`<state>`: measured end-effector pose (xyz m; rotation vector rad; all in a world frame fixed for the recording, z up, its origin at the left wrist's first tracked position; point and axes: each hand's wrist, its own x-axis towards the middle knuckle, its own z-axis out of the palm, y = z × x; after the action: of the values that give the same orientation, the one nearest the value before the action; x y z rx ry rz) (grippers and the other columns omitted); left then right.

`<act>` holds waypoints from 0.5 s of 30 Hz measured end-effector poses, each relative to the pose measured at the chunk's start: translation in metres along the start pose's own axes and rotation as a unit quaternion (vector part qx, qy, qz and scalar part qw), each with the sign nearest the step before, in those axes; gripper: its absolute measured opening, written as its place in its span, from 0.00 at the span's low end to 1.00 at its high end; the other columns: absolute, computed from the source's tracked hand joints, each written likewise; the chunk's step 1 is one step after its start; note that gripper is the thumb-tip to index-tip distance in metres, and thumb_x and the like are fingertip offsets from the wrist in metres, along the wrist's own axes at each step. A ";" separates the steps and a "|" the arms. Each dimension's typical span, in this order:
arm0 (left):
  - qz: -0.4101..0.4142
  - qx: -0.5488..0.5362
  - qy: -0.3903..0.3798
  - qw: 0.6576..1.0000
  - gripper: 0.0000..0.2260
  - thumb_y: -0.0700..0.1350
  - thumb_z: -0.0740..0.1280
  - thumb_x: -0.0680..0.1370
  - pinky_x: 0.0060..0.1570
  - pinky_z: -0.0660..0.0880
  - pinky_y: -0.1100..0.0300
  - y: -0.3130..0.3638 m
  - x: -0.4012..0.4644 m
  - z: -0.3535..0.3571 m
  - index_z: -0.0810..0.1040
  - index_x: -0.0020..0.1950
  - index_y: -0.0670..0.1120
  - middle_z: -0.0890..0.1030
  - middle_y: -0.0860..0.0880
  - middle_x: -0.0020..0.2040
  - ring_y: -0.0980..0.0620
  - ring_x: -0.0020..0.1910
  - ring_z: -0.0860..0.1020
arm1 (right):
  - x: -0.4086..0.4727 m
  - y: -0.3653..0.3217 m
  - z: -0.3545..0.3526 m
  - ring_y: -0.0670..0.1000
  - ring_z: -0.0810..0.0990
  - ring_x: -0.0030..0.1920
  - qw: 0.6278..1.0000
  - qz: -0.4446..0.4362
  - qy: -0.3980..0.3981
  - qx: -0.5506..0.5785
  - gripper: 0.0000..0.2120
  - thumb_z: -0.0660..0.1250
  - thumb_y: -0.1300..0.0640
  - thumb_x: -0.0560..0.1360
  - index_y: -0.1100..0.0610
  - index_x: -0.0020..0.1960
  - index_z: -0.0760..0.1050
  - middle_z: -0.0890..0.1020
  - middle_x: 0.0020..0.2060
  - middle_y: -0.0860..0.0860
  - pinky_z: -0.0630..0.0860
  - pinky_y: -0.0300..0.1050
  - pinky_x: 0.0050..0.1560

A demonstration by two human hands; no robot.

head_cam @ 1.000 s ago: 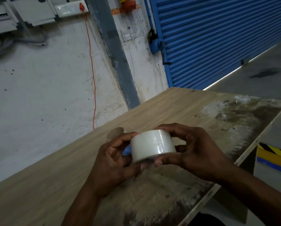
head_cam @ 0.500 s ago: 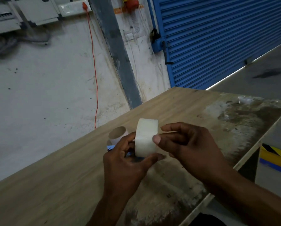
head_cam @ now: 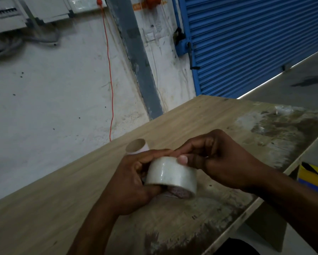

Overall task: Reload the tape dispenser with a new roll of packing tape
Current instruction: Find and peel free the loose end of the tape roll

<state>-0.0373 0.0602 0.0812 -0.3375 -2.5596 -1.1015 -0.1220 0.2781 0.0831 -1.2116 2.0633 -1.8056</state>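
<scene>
Head view: both hands are on the roll of clear packing tape (head_cam: pixel 172 173), held up over the wooden table (head_cam: pixel 62 208). The left hand (head_cam: pixel 132 183) has it from the left side, fingers curled over the top edge and thumb tucked under the near rim, a firm wrap round the roll. The right hand (head_cam: pixel 217 161) comes in from the right, fingers bent, its thumb tip pressed onto the top of the roll's outer surface; whether it is pinching a tape end there, I can't tell. Just beyond the left hand's knuckles, an empty cardboard core (head_cam: pixel 137 146) lies on the table. Past the right hand the tabletop is worn and stained. Behind the grip, a blue roller shutter (head_cam: pixel 246 43) and an orange cable (head_cam: pixel 109 80) down the white wall.
</scene>
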 end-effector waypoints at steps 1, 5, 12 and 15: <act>-0.005 -0.009 0.013 1.000 0.30 0.37 0.85 0.64 0.57 0.83 0.52 0.002 -0.002 0.002 0.83 0.63 0.51 0.86 0.57 0.58 0.56 0.59 0.84 | 0.000 0.001 0.001 0.44 0.87 0.49 1.000 -0.012 0.020 -0.015 0.05 0.74 0.59 0.75 0.54 0.50 0.87 0.89 0.45 0.45 0.83 0.46 0.54; 0.034 0.041 0.072 0.996 0.29 0.54 0.85 0.60 0.53 0.81 0.66 0.005 -0.004 0.006 0.83 0.59 0.58 0.85 0.64 0.56 0.62 0.58 0.83 | -0.008 0.005 0.006 0.40 0.86 0.45 0.978 -0.086 0.169 -0.090 0.07 0.79 0.56 0.70 0.51 0.48 0.87 0.87 0.41 0.40 0.83 0.38 0.47; 0.029 0.039 0.081 0.996 0.31 0.52 0.86 0.59 0.55 0.82 0.61 0.001 -0.004 0.009 0.83 0.60 0.55 0.85 0.62 0.57 0.60 0.58 0.83 | -0.015 0.010 0.009 0.51 0.84 0.42 0.980 -0.107 0.141 -0.087 0.18 0.80 0.59 0.70 0.46 0.58 0.84 0.86 0.44 0.41 0.82 0.46 0.37; 0.013 0.027 0.065 0.997 0.33 0.49 0.87 0.58 0.54 0.84 0.54 -0.002 -0.004 0.009 0.84 0.61 0.52 0.86 0.59 0.57 0.58 0.58 0.84 | -0.014 0.009 0.006 0.50 0.84 0.44 0.983 -0.101 0.124 -0.092 0.24 0.80 0.59 0.71 0.43 0.63 0.81 0.86 0.44 0.41 0.82 0.52 0.39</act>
<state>-0.0360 0.0650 0.0730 -0.2764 -2.4594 -1.0076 -0.1130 0.2823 0.0679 -1.3464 2.3655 -1.9810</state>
